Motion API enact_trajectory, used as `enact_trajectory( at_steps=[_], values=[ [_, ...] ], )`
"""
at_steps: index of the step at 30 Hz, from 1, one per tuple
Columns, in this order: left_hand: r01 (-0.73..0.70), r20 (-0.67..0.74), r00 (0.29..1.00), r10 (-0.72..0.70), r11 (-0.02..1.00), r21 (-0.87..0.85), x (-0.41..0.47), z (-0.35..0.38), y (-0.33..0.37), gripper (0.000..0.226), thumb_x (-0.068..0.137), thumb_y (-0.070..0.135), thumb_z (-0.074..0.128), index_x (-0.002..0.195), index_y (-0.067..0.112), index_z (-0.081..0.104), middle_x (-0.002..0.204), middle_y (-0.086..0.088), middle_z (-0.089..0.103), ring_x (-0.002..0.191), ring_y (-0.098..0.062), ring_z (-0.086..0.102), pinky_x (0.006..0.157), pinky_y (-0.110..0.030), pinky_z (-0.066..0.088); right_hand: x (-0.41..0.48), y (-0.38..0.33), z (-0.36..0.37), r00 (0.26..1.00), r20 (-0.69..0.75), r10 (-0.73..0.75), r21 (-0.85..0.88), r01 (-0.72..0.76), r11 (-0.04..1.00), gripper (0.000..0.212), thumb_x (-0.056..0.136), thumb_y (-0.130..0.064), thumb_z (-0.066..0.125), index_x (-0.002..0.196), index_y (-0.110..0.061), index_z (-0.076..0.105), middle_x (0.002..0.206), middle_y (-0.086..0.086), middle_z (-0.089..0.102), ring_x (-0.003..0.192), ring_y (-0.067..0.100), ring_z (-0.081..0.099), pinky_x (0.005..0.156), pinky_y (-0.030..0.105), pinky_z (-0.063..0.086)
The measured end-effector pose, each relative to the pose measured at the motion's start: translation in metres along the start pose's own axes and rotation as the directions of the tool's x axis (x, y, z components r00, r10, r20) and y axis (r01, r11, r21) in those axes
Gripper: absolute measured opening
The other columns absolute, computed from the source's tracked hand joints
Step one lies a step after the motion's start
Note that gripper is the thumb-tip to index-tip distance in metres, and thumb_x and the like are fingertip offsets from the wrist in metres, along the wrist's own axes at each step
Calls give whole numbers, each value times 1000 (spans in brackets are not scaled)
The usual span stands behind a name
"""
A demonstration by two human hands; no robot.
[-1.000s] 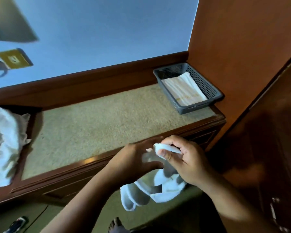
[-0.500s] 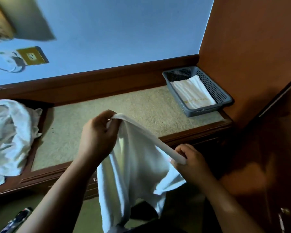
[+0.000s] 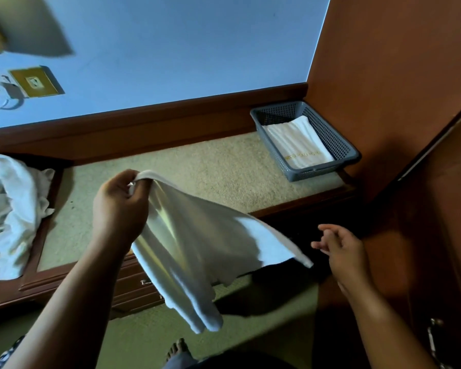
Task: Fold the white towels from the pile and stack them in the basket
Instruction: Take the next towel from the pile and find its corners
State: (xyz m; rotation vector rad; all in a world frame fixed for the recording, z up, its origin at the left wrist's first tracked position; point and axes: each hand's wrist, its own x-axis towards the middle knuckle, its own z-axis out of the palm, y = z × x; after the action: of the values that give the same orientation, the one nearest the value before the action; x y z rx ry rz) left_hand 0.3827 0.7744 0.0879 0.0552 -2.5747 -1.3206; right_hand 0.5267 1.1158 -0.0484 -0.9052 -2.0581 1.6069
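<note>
White towel (image 3: 197, 235) hangs from the left hand (image 3: 120, 206), whose fingers pinch one corner. Its other corner floats just beside the right hand (image 3: 341, 249), fingers loose, holding nothing. Past the left fingers waits the pile (image 3: 11, 209). Far beyond the right fingers, the basket (image 3: 314, 173) holds one folded towel (image 3: 298, 145), so most of the work looks left.

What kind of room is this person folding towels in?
Probably a hotel room: a carpet-topped wooden bench against the wall, a brass socket plate, and a folded white towel with gold lettering in a grey basket.
</note>
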Motion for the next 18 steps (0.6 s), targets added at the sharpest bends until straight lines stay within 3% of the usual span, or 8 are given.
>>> enact_trajectory(
  at_steps=[3, 5, 6, 8, 10, 12, 15, 18],
  values=[
    [-4, 58, 998, 4, 1000, -2, -1, 6, -4, 21, 99, 29, 58, 80, 23, 66, 69, 2, 67, 62, -20, 64, 53, -35, 48, -2, -20, 3, 994, -106, -6, 180, 25, 983, 26, 106, -12, 42, 97, -28, 60, 71, 2, 48, 45, 2, 47, 55, 32, 49],
    [-30, 98, 995, 29, 1000, 5, -5, 12, 0, 21, 99, 30, 59, 81, 22, 67, 68, -2, 68, 64, -25, 67, 55, -41, 53, -8, -37, 12, 991, -99, -88, 155, 102, 983, 13, 103, -20, 52, 96, -27, 60, 72, 1, 50, 45, 2, 46, 49, 29, 47],
    [-56, 122, 991, 55, 998, 8, -9, 15, 4, 22, 98, 31, 59, 79, 22, 67, 65, -1, 67, 61, -24, 66, 52, -37, 51, -12, -46, 19, 991, -30, -134, 116, 137, 984, 6, 96, -32, 61, 95, -27, 61, 74, -1, 53, 49, 2, 50, 50, 29, 48],
    [-122, 177, 977, 117, 992, 19, -19, 24, 16, 26, 95, 32, 62, 72, 19, 65, 58, -3, 63, 54, -19, 61, 48, -29, 42, -26, -59, 37, 965, 181, -188, 29, 186, 982, 30, 80, -49, 74, 98, -28, 63, 79, -4, 56, 60, 2, 53, 58, 23, 48],
    [-187, 239, 955, 175, 982, 30, -31, 34, 30, 31, 91, 33, 64, 67, 14, 62, 57, -7, 60, 48, -14, 54, 45, -27, 37, -46, -68, 59, 907, 392, -156, 21, 161, 987, 36, 78, -35, 83, 107, -32, 61, 89, -4, 57, 69, 4, 56, 63, 19, 48],
    [-254, 281, 931, 235, 967, 33, -41, 42, 40, 37, 89, 36, 65, 64, 10, 59, 56, -9, 57, 47, -11, 49, 44, -29, 35, -65, -75, 79, 856, 489, -167, -43, 214, 976, 49, 79, -32, 83, 119, -36, 56, 108, -9, 57, 84, 2, 61, 71, 18, 52],
    [-340, 336, 889, 311, 940, 32, -48, 49, 47, 39, 86, 42, 63, 63, 11, 59, 54, -6, 57, 50, -16, 55, 45, -34, 40, -79, -80, 100, 887, 375, -269, -22, 298, 954, 49, 82, -47, 76, 123, -36, 51, 118, -16, 53, 99, 1, 60, 83, 28, 53],
    [-386, 358, 864, 353, 922, 23, -50, 48, 48, 32, 86, 34, 70, 63, 14, 61, 54, -3, 57, 53, -17, 57, 47, -35, 42, -76, -86, 104, 916, 251, -314, -72, 341, 937, 31, 88, -45, 69, 112, -33, 52, 108, -15, 56, 93, 2, 60, 78, 31, 53]
  ],
)
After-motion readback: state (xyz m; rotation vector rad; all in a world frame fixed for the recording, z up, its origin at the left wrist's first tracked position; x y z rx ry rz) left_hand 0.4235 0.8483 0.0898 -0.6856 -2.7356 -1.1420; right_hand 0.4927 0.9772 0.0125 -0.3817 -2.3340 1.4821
